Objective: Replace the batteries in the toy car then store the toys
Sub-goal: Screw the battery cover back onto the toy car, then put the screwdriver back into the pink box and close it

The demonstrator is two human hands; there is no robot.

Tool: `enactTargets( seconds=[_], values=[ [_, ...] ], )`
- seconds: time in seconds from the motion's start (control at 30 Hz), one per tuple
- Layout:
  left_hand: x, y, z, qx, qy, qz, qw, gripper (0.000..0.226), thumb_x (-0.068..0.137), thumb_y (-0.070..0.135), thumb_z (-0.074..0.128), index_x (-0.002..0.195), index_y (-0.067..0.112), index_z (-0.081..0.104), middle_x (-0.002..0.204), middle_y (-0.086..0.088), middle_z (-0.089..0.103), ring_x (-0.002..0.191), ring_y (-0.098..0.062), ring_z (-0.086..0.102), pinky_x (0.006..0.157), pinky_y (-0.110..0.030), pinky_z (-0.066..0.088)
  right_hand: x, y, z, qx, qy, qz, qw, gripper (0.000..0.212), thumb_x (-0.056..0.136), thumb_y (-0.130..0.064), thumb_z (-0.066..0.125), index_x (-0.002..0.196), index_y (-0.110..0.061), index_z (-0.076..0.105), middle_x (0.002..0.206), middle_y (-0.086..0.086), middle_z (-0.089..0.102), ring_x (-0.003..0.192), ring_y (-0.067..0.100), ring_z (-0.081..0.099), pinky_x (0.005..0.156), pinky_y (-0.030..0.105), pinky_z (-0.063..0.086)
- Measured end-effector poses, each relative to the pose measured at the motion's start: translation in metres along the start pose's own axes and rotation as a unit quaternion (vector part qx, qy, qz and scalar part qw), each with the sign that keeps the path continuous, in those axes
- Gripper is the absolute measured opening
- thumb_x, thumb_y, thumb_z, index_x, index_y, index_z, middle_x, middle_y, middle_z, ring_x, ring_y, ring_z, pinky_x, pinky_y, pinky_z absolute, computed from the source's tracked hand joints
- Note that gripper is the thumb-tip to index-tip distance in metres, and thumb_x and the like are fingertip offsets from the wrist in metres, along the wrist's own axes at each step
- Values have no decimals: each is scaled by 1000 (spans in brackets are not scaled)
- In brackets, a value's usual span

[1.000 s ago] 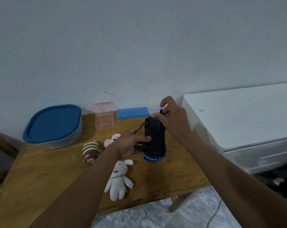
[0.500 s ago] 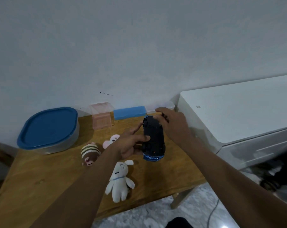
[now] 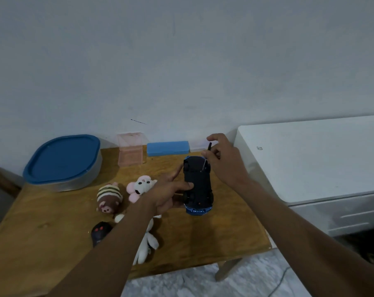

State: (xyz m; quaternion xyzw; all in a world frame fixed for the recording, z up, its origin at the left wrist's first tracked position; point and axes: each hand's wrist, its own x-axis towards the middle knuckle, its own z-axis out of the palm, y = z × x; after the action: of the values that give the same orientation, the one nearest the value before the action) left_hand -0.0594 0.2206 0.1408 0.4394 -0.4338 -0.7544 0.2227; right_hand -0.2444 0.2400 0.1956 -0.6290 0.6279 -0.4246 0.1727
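a thin dark screwdriver (image 3: 205,161) is now seen in the right hand (image 3: 224,163), where half a second ago only fingers were laid against the far end of the car; its tip is set down on the underside near the far wheel. the blue toy car with its black plastic underside turned up (image 3: 197,185) is held above the wooden table (image 3: 53,228), clamped by the left hand (image 3: 168,196) with the thumb pressed on the chassis and the fingers wrapped beneath. the right hand is closed in a pinch on the tool's handle, the index finger raised. the car's pose has hardly been altered across the last second. from this it is judged that the battery cover screw is being addressed, so the task is thought to be at its opening step, with batteries not yet reached. a brown striped plush (image 3: 108,197), a pink-eared white plush (image 3: 140,186) and a white rabbit plush (image 3: 147,243) are left lying near the left forearm, beside a small black remote with red buttons (image 3: 100,232). the grey tub with a blue lid (image 3: 63,159) is seen shut at the far left, so storage is not yet begun.
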Motion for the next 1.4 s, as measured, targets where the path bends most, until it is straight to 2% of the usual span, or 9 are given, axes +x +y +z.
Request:
enactTargets(
  seconds=[0.3,0.47,0.6,0.67,0.77,0.9,1.13,1.27,1.4],
  values=[
    [-5,-29,20,-41,84,-28,995,34,85,19,66,117,6,64,114,-17,70,107,-33,64,95,-47,50,-1,22,-17,35,-18,11,999,24,91,-24,63,111,-19,51,77,2,70,75,15,68,73,33,57],
    [-8,-44,31,-212,29,5,977,45,72,18,65,115,5,62,97,-18,71,86,-33,68,78,-43,53,-2,31,-21,63,-25,12,998,21,90,-26,64,108,-22,55,79,2,71,76,14,69,78,39,58],
    [-8,-58,37,-287,-5,26,958,72,62,21,71,128,0,54,106,-24,63,92,-38,62,85,-45,50,-6,38,-22,73,-37,12,997,19,89,-31,64,106,-26,55,80,0,72,75,14,69,76,43,58],
    [-8,-60,40,-295,-10,25,955,67,64,19,68,127,-1,55,105,-25,62,93,-38,62,86,-46,50,-8,40,-23,71,-41,13,997,19,89,-29,65,105,-24,56,79,0,72,74,13,69,75,43,59],
    [-6,-61,33,-249,55,-3,967,59,70,18,64,127,4,54,107,-21,64,91,-37,63,77,-43,53,-12,40,-17,80,-52,21,995,17,89,-26,65,104,-22,57,77,0,71,72,14,69,75,44,58],
    [-2,-66,31,-182,100,-40,977,79,61,27,73,136,16,49,132,-22,56,108,-41,60,78,-46,55,-16,50,-15,97,-61,35,993,17,89,-27,65,104,-23,57,75,-4,70,70,9,69,75,43,59],
    [3,-80,28,-44,174,-26,983,74,70,23,79,135,34,44,125,-8,62,108,-33,64,90,-56,53,-27,62,-6,99,-68,44,992,15,88,-24,66,99,-26,56,74,-3,70,67,9,69,70,38,60],
    [12,-82,34,86,236,14,968,81,73,18,82,140,34,38,132,1,57,107,-17,62,89,-35,53,-31,68,-1,97,-81,56,990,17,89,-23,66,104,-24,58,79,-3,69,68,5,68,66,30,60],
    [21,-88,49,281,280,24,918,88,77,21,77,147,32,24,139,3,51,119,-20,54,96,-32,46,-36,82,4,80,-98,83,988,25,89,-32,65,112,-24,59,88,-3,70,74,6,69,72,37,61]
  ],
)
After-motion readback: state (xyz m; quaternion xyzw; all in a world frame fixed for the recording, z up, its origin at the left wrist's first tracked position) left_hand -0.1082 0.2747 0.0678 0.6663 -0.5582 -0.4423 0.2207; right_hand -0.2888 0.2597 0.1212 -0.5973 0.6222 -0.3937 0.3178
